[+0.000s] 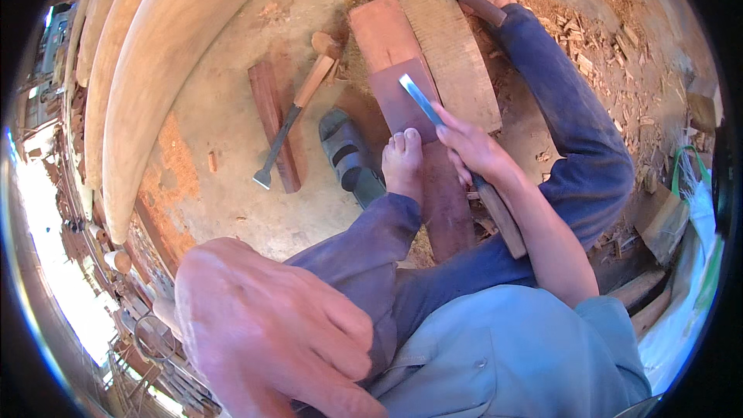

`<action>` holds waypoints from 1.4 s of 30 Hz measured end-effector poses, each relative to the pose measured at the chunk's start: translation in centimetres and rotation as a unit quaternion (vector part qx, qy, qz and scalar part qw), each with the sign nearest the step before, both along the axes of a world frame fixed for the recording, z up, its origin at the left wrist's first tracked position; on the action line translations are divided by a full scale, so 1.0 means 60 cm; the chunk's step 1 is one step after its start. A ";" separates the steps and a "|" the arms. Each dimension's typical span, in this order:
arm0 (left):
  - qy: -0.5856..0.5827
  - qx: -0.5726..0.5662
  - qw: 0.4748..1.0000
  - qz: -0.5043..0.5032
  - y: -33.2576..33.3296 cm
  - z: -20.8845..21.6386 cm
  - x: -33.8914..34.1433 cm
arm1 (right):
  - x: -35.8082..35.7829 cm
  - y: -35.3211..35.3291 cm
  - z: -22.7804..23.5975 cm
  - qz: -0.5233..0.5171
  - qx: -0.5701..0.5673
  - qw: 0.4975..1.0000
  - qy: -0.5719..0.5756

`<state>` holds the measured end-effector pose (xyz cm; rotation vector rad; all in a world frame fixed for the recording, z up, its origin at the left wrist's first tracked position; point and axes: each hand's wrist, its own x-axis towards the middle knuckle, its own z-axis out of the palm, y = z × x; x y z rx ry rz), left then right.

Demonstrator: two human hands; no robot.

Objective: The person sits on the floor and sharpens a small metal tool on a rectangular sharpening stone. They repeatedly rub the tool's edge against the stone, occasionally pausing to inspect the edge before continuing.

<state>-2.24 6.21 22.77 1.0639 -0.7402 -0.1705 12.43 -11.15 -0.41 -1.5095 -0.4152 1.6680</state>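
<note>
My right hand (474,142) is closed around a long chisel (503,217). Its bright blade (420,98) points away over a flat brown board (391,97), and its wooden handle runs back along my forearm. My bare left foot (402,159) rests at the board's near edge. Close to the camera at the lower left, my left hand (271,317) is raised with its back showing. Its fingers look loosely stretched and slightly apart, and I see nothing in them; the tips are partly cut off.
A wide-bladed chisel (288,124) lies across a dark wood strip (263,101), beside a black sandal (344,147). Another wooden-handled tool (468,0) lies by a pale plank (441,39). Large curved timbers (155,70) rise at left; wood chips (619,62) litter the right.
</note>
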 end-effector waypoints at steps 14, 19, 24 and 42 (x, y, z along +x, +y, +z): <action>0.030 -0.056 0.997 -0.040 0.008 -0.024 -0.003 | 0.003 0.033 -0.024 0.020 0.005 1.000 0.005; 0.017 -0.028 0.999 0.013 -0.001 -0.048 0.000 | -0.013 -0.027 -0.005 0.004 -0.011 0.999 0.031; 0.051 0.089 0.988 0.118 0.026 -0.086 -0.012 | -0.009 -0.016 -0.014 0.011 -0.024 1.000 0.006; 0.225 0.640 0.660 0.322 -0.011 -0.434 -0.001 | -0.004 0.003 -0.023 -0.004 -0.022 0.999 0.047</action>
